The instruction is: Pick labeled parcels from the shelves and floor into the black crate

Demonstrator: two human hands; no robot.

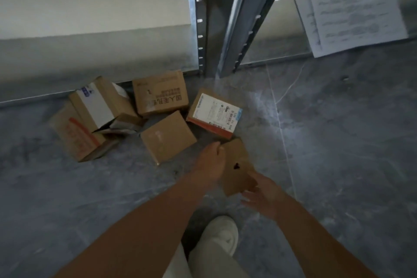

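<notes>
near: pale shoe [223, 232] on the grey floor [338, 142] | left hand [212, 160] gripped the small brown parcel [239, 165] by its edge, right hand [261, 192] loose-fingered, just touching its near corner | beyond: more boxes crowded by the shelf upright [203, 18] | labelled parcel [214, 113] wore a white shipping sticker, print too blurry to read | papers [352, 18] far right, smeared

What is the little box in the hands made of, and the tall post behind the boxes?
The small box, gripped by the left hand, looks like plain brown cardboard: matte, with straight folded edges. The shelf post looks like metal, probably steel: grey, with shiny streaks and a row of punched slots.
</notes>
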